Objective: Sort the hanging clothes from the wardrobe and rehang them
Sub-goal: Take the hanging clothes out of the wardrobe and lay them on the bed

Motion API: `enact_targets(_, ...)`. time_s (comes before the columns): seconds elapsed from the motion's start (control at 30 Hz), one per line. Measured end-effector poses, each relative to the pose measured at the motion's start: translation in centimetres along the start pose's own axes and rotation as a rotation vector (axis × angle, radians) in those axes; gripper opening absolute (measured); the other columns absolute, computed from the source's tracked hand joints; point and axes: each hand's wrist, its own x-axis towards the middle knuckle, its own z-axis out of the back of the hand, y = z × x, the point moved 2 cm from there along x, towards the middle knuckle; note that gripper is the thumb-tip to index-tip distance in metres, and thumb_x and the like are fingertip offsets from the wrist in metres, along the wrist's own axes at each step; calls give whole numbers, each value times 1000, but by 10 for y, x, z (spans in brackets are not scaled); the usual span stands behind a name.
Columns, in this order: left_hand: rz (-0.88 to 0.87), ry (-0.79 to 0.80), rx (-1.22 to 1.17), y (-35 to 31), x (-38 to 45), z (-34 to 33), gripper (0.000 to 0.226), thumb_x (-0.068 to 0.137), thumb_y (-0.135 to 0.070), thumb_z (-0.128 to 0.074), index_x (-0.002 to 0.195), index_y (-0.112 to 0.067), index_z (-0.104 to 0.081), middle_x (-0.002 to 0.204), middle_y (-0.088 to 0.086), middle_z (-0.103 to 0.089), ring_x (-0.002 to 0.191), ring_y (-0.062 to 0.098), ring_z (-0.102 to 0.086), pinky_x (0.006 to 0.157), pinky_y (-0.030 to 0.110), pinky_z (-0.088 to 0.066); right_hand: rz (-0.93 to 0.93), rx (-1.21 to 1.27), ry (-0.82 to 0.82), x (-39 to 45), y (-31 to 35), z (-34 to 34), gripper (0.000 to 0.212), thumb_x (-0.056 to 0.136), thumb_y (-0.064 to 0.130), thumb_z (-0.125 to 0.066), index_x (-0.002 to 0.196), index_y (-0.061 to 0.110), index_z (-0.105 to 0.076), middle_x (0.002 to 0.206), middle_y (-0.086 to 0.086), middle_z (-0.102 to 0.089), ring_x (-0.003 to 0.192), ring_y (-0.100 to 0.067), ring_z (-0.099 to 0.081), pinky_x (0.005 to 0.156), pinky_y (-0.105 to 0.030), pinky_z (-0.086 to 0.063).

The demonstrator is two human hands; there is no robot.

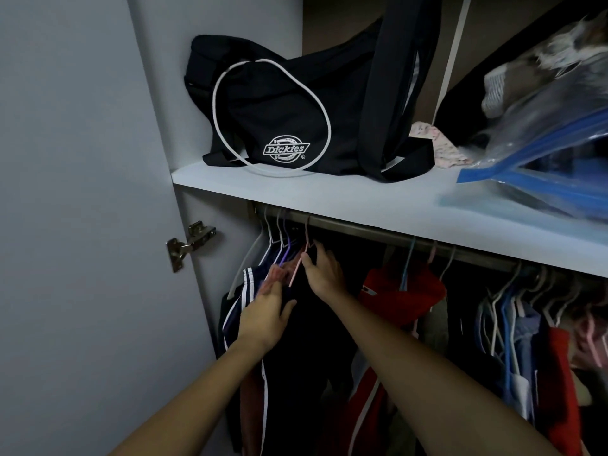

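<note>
Below the shelf [329, 195], the right hand [324, 269] pinches a pink hanger [297, 264] on the rail [378, 232]; the left hand [263, 315] seems to grasp the pink garment [279, 273] beside it.

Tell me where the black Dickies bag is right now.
In the head view the black Dickies bag sits on the white shelf above the hanging rail, at the shelf's left end against the wardrobe wall, above both hands.
</note>
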Motion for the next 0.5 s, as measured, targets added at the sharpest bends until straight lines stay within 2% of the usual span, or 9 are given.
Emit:
enact_targets(0.17,14,-44,-20,0,8,-5,60,109,-44,-43,162,-30,-18,171,-3,-22,118,28,-65,70,35,-45,28,26,40,15,-3,-6,51,106,44,-49,155,29,-44,153,-15,-48,144,-38,-37,116,-43,-34)
enact_targets(0.27,58,-65,-7,-1,10,-4,62,110,-44,-39,164,-29,-14,159,6,-42,108,30,-68,68,34,-42,4,148,40,20,-5,-16,37,105,41,-53,138,26,-57,136,-19,-56,131,-36,-49,106,-35,-39)
enact_targets(0.4,68,-113,15,-2,9,-2,60,110,-46,-37,163,-26,-18,144,9,-57,101,35,-69,67,38,-41,9,273,32,18,-3,-18,30,104,35,-56,128,19,-61,128,-17,-53,121,-36,-56,103,-35,-44)
enact_targets(0.5,49,-162,26,-1,5,3,46,110,-45,-37,149,-21,-35,118,10,-69,90,35,-69,61,38,-36,42,281,12,12,0,-17,28,104,34,-57,125,17,-62,118,-12,-53,117,-36,-57,99,-35,-44)
